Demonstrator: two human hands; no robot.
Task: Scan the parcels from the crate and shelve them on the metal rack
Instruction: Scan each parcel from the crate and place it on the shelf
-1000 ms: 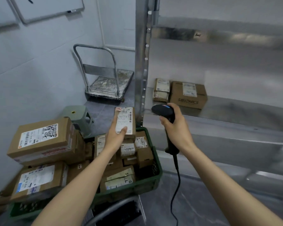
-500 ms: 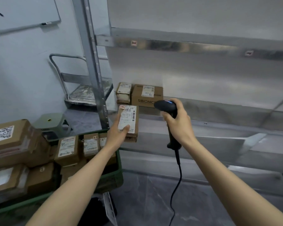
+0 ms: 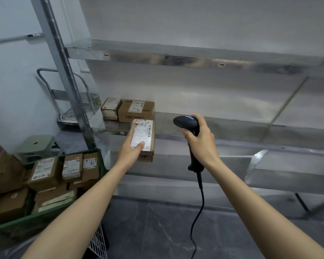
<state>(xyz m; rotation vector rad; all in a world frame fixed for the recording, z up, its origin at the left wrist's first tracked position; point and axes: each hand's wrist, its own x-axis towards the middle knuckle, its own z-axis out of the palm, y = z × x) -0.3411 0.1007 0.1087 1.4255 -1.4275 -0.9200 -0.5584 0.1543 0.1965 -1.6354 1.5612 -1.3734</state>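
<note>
My left hand (image 3: 132, 150) grips a small brown parcel (image 3: 145, 139) with a white label, held up in front of the metal rack's middle shelf (image 3: 223, 126). My right hand (image 3: 201, 141) is closed around the black corded barcode scanner (image 3: 186, 123), to the right of the parcel, its head pointing left. Two parcels sit on that shelf at its left end: a small one (image 3: 110, 108) and a larger one printed SIBIONICS (image 3: 137, 110). The green crate (image 3: 45, 217) at lower left holds several labelled brown parcels.
The rack's upright post (image 3: 64, 79) stands between the crate and the shelves. A platform trolley (image 3: 71, 109) and a green stool (image 3: 36, 145) stand behind the post by the white wall. A lower shelf (image 3: 269, 176) and the grey floor lie below.
My view has swung right, from the crate toward the rack. My left hand has carried the parcel away from above the crate to the front of the middle shelf. The scanner stays beside it.
</note>
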